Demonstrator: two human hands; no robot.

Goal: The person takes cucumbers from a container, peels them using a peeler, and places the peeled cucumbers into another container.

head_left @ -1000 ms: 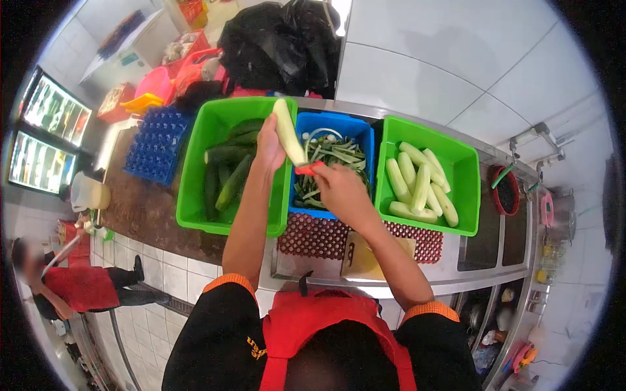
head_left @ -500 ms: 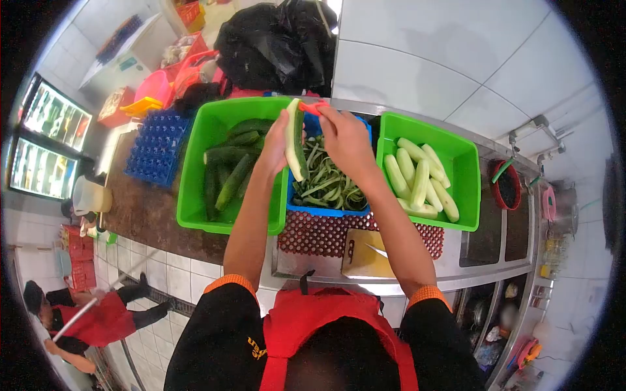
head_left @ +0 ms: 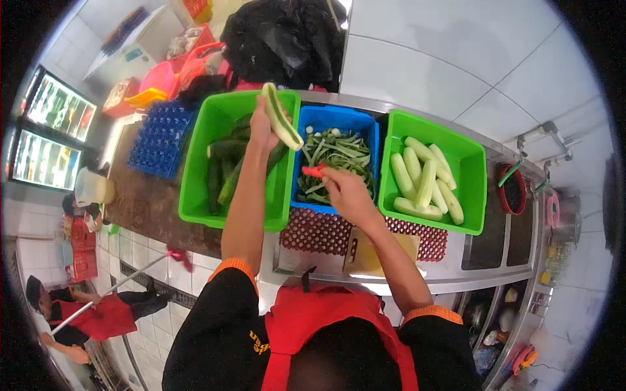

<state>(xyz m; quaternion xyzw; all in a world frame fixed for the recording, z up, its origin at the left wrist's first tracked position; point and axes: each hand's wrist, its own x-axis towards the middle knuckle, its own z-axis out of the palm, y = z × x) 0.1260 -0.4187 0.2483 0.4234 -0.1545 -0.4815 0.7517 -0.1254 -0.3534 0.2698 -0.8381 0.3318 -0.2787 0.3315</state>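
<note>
My left hand [head_left: 262, 129] is closed round a partly peeled green vegetable [head_left: 282, 117], with a dark strip of skin left along its pale flesh. It is tilted over the edge between the left green bin [head_left: 195, 189] and the blue bin [head_left: 332, 115]. Over the blue bin, my right hand [head_left: 345, 195] grips a red peeler [head_left: 314, 171], apart from the vegetable. Green peelings [head_left: 339, 151] fill much of the blue bin. Unpeeled dark green vegetables [head_left: 225, 150] lie in the left bin. Several pale peeled ones [head_left: 427, 182] rest in the right green bin [head_left: 473, 156].
A cutting board [head_left: 378, 254] and a perforated red mat [head_left: 316, 231] lie in front of the bins. Blue egg trays [head_left: 162, 140] stand at left, a red bucket [head_left: 513, 192] at right. At lower left, another person [head_left: 98, 316] holds a long-handled tool.
The peeler has come down from the vegetable's top end to below it. The vegetable has turned and leans, showing a dark strip. The other person's tool head has come into view.
</note>
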